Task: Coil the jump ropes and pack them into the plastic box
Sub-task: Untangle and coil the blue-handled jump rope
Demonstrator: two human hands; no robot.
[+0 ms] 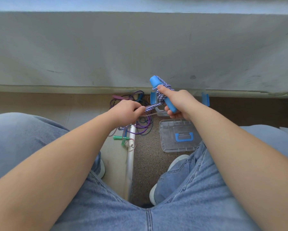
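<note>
We have a single view, worn on the person's head, and it faces steeply downward and a little forward over the lap. Both forearms enter from the bottom corners and meet near the middle, where the left hand (126,111) and right hand (181,102) sit close to the lens. The floor (146,164) lies farther off, seen between the knees (the wide angle bows the edges), and a pale wall (106,47) fills the upper half.
</note>
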